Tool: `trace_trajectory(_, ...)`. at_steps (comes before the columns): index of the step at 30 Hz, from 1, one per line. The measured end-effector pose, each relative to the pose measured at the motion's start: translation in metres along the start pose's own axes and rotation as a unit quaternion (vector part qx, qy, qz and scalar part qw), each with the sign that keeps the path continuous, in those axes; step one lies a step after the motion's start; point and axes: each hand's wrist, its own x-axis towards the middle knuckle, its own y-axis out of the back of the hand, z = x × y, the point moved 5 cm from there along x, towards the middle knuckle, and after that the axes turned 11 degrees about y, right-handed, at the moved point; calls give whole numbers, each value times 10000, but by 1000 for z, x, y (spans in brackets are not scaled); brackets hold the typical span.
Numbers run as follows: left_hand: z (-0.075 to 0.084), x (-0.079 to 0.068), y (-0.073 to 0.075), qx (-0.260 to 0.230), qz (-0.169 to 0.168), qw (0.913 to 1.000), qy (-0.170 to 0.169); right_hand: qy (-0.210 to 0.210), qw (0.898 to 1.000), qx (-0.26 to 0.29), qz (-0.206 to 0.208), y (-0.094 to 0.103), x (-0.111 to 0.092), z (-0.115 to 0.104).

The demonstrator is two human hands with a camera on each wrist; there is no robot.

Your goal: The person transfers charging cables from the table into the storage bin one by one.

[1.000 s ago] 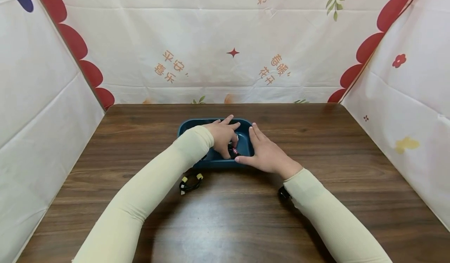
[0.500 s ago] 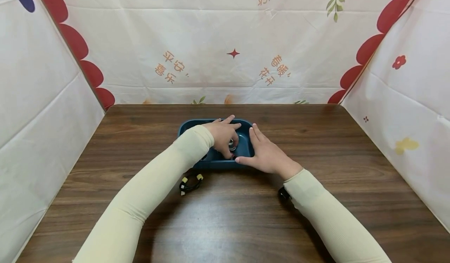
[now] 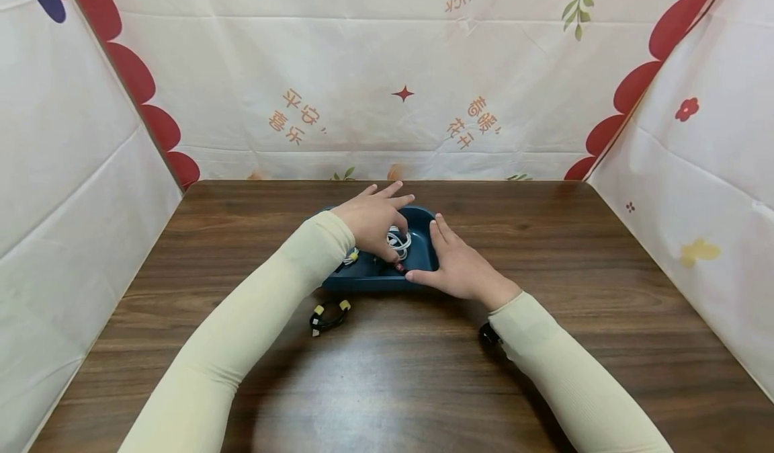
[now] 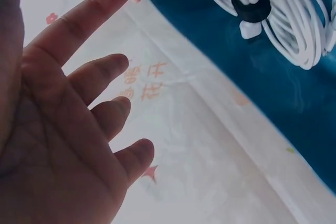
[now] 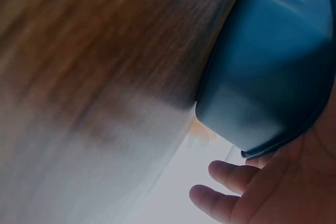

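Note:
My left hand (image 3: 371,218) hovers over the blue tray (image 3: 363,283), fingers loosely spread and nothing between them in the left wrist view. Just below its thumb and index finger lies a coiled white cable (image 3: 404,243), bound with a black strap (image 4: 251,8). A small dark item with a red marking (image 3: 400,267) sits by the thumb tip, partly hidden. Another white cable with a yellow tag (image 3: 353,257) shows under the wrist. My right hand (image 3: 459,261) rests with straight fingers along the tray's right end, its thumb at the front rim.
A coiled black cable with yellow tags (image 3: 329,317) lies on the wooden table (image 3: 387,386) in front of the tray. Printed white cloth (image 3: 375,63) hangs behind and along both sides. A black strap device (image 3: 488,333) is on the right wrist.
My left hand has lifted slightly and shifted left, its fingers parting from the white cable, which now shows more inside the tray. My right hand stays at the tray's right end.

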Motion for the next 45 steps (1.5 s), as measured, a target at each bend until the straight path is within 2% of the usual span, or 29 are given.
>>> trace_trajectory(9,-5,-26,10,-114,420,9987,-250,-41,10000,-24,-27,0,-1,1)
trace_trajectory(15,-10,-48,11,-30,861,9955,-391,-35,10000,-16,-31,3,-1,0)
trace_trajectory(23,-24,-71,13,-103,1457,9887,-352,-33,10000,-69,-49,0,2,0)
trace_trajectory(30,-37,-87,9,-366,1598,9863,-186,-98,9999,-104,-80,-1,3,0)
trace_trajectory(38,-48,-107,-2,-492,1632,9854,45,-31,9999,-57,-98,-2,3,1)
trace_trajectory(45,-58,-117,-9,-535,1652,9845,226,2,9998,-7,-181,0,2,-1)
